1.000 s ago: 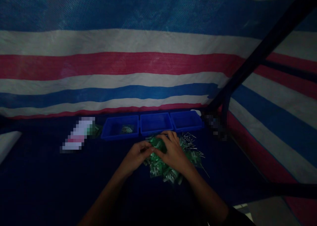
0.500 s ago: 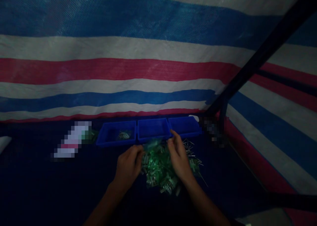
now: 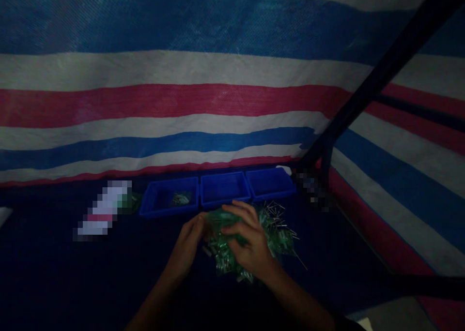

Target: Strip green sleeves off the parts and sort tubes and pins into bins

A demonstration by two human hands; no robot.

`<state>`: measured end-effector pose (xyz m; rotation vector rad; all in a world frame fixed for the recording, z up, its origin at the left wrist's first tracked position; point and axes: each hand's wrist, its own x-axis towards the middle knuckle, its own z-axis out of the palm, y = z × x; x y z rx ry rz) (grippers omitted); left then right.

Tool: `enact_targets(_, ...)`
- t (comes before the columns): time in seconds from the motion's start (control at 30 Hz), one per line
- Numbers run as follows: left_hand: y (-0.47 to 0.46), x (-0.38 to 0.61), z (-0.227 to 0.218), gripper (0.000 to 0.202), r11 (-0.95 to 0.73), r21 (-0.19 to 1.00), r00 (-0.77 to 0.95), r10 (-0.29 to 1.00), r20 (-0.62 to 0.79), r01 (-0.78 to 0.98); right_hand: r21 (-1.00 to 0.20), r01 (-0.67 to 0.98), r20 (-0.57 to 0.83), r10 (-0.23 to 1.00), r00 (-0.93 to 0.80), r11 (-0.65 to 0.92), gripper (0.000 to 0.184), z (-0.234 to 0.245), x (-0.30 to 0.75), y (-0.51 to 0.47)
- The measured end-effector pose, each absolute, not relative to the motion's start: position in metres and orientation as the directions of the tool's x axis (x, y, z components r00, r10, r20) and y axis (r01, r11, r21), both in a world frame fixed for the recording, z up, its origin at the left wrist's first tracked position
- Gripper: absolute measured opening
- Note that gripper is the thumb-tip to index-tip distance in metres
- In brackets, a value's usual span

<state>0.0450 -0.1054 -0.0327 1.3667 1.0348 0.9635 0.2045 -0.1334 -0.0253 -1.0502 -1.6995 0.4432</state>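
My left hand [image 3: 189,241] pinches the left edge of a clear green plastic bag [image 3: 218,218]. My right hand [image 3: 250,244] is over the bag's right side, its fingers spread apart and seeming to touch the plastic. Below both hands lies a pile of small green plastic packets [image 3: 223,258] with pale and metallic small parts inside, partly hidden by my right hand. Thin metal pins [image 3: 272,212] are scattered loose beyond my right hand.
Three blue trays stand in a row behind the pile: a left tray [image 3: 145,206] with a small packet in it, a middle tray [image 3: 225,203] and a right tray [image 3: 271,194]. Striped sheeting [image 3: 181,98] forms the walls. A dark frame bar [image 3: 363,103] slants at right.
My right hand has moved left and across the pile, its fingers spreading over the green bag. My left hand stays at the bag's left edge. The view has shifted slightly.
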Motion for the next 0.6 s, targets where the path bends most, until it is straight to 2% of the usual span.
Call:
enact_targets(0.07, -0.103, 0.044, -0.032, 0.029, 0.042, 0.999, 0.262, 0.964, -0.045, 0.019, -0.650, 0.517, 0.595, 0.796, -0.112, 0.558, 0.036, -0.025, 0.203, -0.136)
enact_targets(0.17, -0.100, 0.041, -0.027, 0.020, -0.007, 0.995, 0.230, 0.973, -0.015, 0.097, -0.621, 0.586, 0.578, 0.809, -0.107, 0.521, 0.041, -0.024, 0.202, -0.138)
enact_targets(0.27, -0.098, 0.032, -0.022, 0.016, -0.198, 0.944, 0.012, 0.979, 0.202, 0.266, -0.620, 0.638, 0.550, 0.833, -0.061, 0.456, 0.036, -0.023, 0.207, -0.134)
enact_targets(0.33, -0.094, 0.021, -0.020, 0.015, -0.307, 0.832, -0.168, 0.891, 0.422, 0.462, -0.644, 0.657, 0.512, 0.859, -0.010, 0.392, 0.028, -0.020, 0.216, -0.128)
enact_targets(0.4, -0.089, 0.009, -0.020, 0.015, -0.311, 0.690, -0.252, 0.770, 0.586, 0.653, -0.676, 0.669, 0.459, 0.886, 0.056, 0.308, 0.021, -0.017, 0.228, -0.121)
enact_targets(0.5, -0.080, -0.004, -0.023, 0.019, -0.259, 0.508, -0.172, 0.737, 0.654, 0.821, -0.694, 0.709, 0.328, 0.932, 0.156, 0.126, 0.022, -0.012, 0.247, -0.115)
enact_targets(0.6, -0.076, -0.003, -0.027, 0.023, -0.265, 0.391, -0.042, 0.781, 0.624, 0.882, -0.599, 0.800, 0.099, 0.987, 0.124, -0.041, 0.029, -0.009, 0.262, -0.116)
